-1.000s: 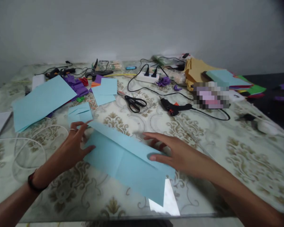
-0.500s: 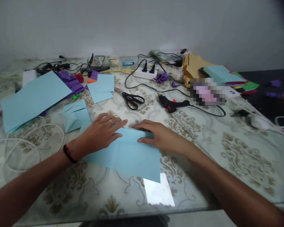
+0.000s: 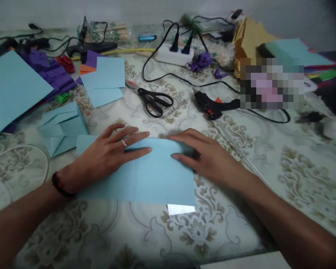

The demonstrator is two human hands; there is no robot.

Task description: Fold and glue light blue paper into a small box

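A light blue sheet of paper (image 3: 159, 175) lies on the table in front of me, with a faint crease down its middle and a rounded, bent-over far edge. My left hand (image 3: 114, 149) rests flat on its left part, fingers spread and holding nothing. At the far right corner is my right hand (image 3: 196, 149), its thumb on top of the sheet and its index finger along the far edge, with a gap between them. The other right fingers are partly hidden. A folded light blue paper piece (image 3: 64, 127) sits just left of the sheet.
Beyond the sheet lie black-handled scissors (image 3: 155, 101) and a black glue gun (image 3: 212, 104) with its cord. Further back are a white power strip (image 3: 173, 55), small blue paper pieces (image 3: 110, 73) and purple crepe paper (image 3: 53, 74). A large blue sheet (image 3: 11, 93) is at left.
The view has tipped down and come closer, so the table items appear higher and larger. The sheet now lies straighter before me, its far edge bent over. Both hands remain on it.
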